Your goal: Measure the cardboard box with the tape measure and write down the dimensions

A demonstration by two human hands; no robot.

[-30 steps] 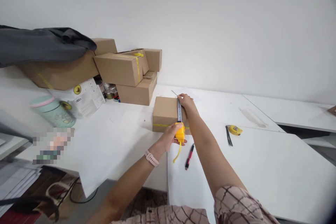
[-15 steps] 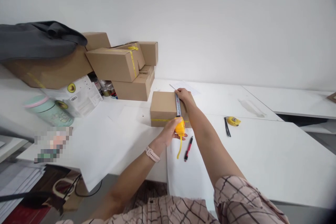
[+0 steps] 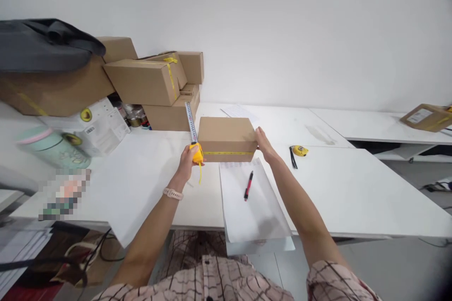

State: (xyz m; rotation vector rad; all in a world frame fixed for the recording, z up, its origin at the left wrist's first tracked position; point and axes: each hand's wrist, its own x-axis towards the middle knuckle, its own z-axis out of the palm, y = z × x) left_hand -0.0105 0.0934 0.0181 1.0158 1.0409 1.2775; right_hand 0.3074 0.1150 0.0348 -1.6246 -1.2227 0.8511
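Cardboard box (image 3: 226, 129) sits closed on the white counter (image 3: 339, 183), long side facing the person, yellow tape strip (image 3: 231, 153) low along its front face. Left hand (image 3: 187, 162) is just left of the box, grip closed around an orange tape measure (image 3: 196, 151); blade (image 3: 191, 122) is out, slanting up and away beside the box's left end. Short yellow strap hangs off the tape measure. Pink wristband (image 3: 173, 193) on left wrist. Right hand (image 3: 264, 145) is at the box's right end, grip open, fingers against the side near the front corner, not wrapped around it.

In front of the box: white paper (image 3: 243, 218) with a red and black pen (image 3: 249, 186) lying on it. Behind the box: printed sheet (image 3: 240, 112), flat. Right of the box, apart: second tape measure (image 3: 300, 151), yellow with a black strap. Far right of the box: another taped carton (image 3: 425, 117) with a white label.

Left of and behind the box: stacked cartons (image 3: 141, 82), dark bag (image 3: 42, 47) on top at the far left. Farther left of the box: white package (image 3: 102, 129) with avocado pictures, then mint flask (image 3: 54, 148) with pink lid, tilted in view. Item in front of the flask is pixelated, can't tell what.
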